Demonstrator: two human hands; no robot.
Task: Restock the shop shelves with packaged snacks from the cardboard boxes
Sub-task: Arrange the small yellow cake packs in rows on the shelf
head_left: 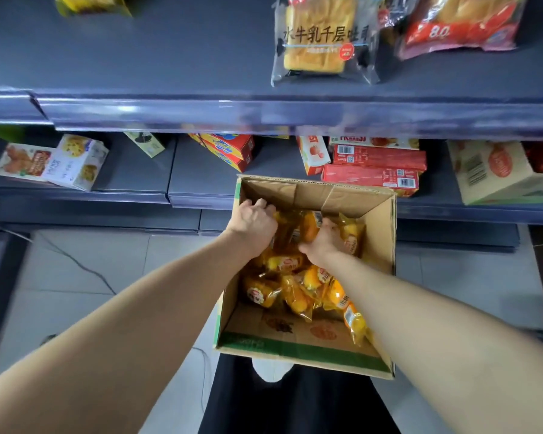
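An open cardboard box [380, 233] stands on the floor in front of the shelves, holding several yellow snack packets [295, 292]. Both my hands reach down into it. My left hand [254, 222] is curled around packets near the box's far left corner. My right hand [322, 242] grips a bunch of the same yellow packets at the middle of the box. The grey upper shelf [170, 57] above carries a clear bag of sliced bread [322, 39] and a red-labelled bread bag [461, 23].
The lower shelf [132, 170] holds biscuit boxes [79, 161] at left, orange boxes [232, 148] in the middle, red boxes [376, 167] and a second carton [496, 173] at right. A cable [85, 264] trails over the tiled floor. My shoe [271, 371] shows below the box.
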